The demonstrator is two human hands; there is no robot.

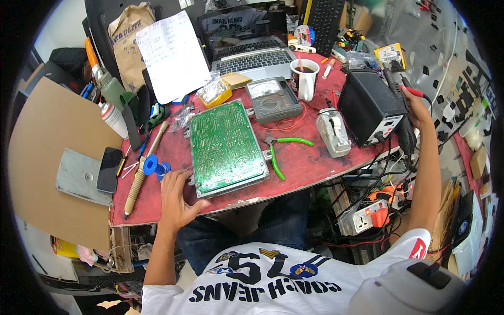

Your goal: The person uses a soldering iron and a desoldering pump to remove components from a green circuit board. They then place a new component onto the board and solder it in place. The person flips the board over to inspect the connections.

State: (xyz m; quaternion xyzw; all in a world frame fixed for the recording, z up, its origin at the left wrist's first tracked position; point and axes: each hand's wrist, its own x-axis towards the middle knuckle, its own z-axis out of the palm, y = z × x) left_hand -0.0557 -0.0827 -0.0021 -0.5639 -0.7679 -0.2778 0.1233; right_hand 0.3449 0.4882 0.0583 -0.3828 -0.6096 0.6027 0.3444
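Note:
My left hand (178, 198) rests at the table's front edge, thumb spread from the fingers and nothing visible in it. It lies beside the lower left corner of a green circuit board (226, 144) in a metal housing. A blue spool (151, 165) stands just beyond its fingertips. Far to the right, my right hand (418, 109) is beside a black soldering station (371, 102). Its fingers, partly hidden, close around a soldering iron (414, 92) with a red-and-black handle. A black hot-air handle (406, 137) hangs below that hand.
Green-handled cutters (286, 140), an analog multimeter (272, 97) and a tape dispenser (333, 134) lie right of the board. A mug of dark drink (304, 81) stands near the laptop (252, 55). Left are a desoldering pump-like tool (137, 184) and a phone (109, 169). Cables hang at right.

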